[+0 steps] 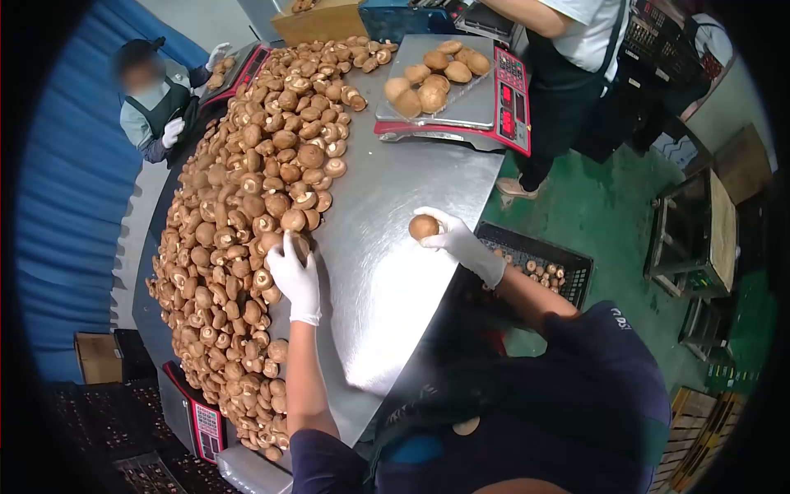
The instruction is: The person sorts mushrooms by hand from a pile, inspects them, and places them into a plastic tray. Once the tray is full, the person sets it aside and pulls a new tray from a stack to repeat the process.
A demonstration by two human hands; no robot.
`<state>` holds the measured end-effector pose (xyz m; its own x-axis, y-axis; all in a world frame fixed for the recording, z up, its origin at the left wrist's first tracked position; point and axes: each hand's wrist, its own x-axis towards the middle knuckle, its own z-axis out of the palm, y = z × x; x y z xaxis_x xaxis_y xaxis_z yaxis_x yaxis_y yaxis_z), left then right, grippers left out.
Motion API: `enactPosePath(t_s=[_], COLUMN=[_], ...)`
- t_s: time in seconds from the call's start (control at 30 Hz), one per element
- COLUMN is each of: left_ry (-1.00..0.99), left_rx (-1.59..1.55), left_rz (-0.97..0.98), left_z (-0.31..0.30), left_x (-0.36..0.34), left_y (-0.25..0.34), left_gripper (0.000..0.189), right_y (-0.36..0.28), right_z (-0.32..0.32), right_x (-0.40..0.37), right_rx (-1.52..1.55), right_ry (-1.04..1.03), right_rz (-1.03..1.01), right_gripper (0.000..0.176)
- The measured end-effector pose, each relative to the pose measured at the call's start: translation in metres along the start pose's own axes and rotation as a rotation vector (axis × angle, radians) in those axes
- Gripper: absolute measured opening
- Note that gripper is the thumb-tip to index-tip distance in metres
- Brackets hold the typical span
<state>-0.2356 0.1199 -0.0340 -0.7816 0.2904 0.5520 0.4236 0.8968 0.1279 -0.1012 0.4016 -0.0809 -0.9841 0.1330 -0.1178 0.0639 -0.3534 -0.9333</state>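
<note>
A large heap of brown shiitake mushrooms [239, 189] covers the left side of the metal table [387, 272]. At the heap's right edge my left hand [294, 278], in a white glove, has its fingers curved around a shiitake mushroom [302, 246], which they partly hide. Over the table's right edge, my gloved right hand [454, 241] grips a single shiitake mushroom [423, 227] with its rounded brown cap showing.
A red-and-grey scale [514, 103] holds a tray of mushrooms [436, 78]. Below the table's right edge sits a black crate [576, 276] with small mushrooms. One co-worker [156, 107] stands across the heap, another [568, 74] beside the scale. Another scale [202, 420] is at lower left.
</note>
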Motion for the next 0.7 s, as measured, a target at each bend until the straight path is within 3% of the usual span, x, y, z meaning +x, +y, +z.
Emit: enactPosePath(t_s=[0.1, 0.17, 0.2, 0.23, 0.27, 0.33, 0.4, 0.43, 0.47, 0.5, 0.57, 0.7], left_ry=[0.031, 0.062, 0.069, -0.018, -0.11, -0.162, -0.204, -0.251, -0.278, -0.304, -0.328, -0.434], left_rx=[-0.25, -0.331, -0.333, -0.805, -1.277, -1.459, -1.832, -1.938, -1.935, -1.931, -1.876, -1.882], left_rz=[-0.065, -0.065, -0.071, -0.358, -0.646, -0.757, -0.96, -1.073, -1.126, -1.179, -1.194, -1.175], left_z=[-0.012, -0.024, -0.027, -0.03, -0.034, -0.046, -0.059, -0.068, -0.076, -0.082, -0.09, -0.088], left_x=[-0.017, -0.025, -0.031, -0.038, -0.043, -0.049, -0.056, -0.057, -0.059, -0.064, -0.074, -0.101], left_y=[0.011, 0.018, 0.019, 0.02, 0.019, 0.01, 0.008, 0.006, 0.004, 0.002, -0.002, -0.011], left_gripper=[0.051, 0.047, 0.047, 0.043, 0.038, 0.034, 0.026, 0.022, 0.022, 0.024, 0.024, 0.024], right_y=[-0.018, -0.047, -0.061, -0.077, -0.095, -0.147, -0.172, -0.198, -0.22, -0.218, -0.238, -0.251], right_z=[-0.013, -0.017, -0.025, -0.034, -0.046, -0.055, -0.091, -0.097, -0.093, -0.122, -0.112, -0.098], right_x=[0.005, 0.008, 0.012, 0.019, 0.032, 0.05, 0.1, 0.112, 0.123, 0.159, 0.178, 0.195], right_rx=[0.096, 0.51, 0.635, 0.587, 0.382, 0.089, -0.423, -0.729, -0.76, -1.1, -1.531, -1.654], right_ry=[-0.073, -0.015, -0.055, 0.047, 0.137, 0.337, 0.435, 0.496, 0.464, 0.432, 0.412, 0.28], right_rz=[0.034, 0.004, -0.07, -0.045, -0.054, -0.14, -0.616, -0.487, -0.307, -0.529, -0.379, -0.244], right_gripper=[0.053, 0.041, 0.026, 0.018, 0.02, 0.026, 0.029, 0.022, 0.024, 0.04, 0.052, 0.046])
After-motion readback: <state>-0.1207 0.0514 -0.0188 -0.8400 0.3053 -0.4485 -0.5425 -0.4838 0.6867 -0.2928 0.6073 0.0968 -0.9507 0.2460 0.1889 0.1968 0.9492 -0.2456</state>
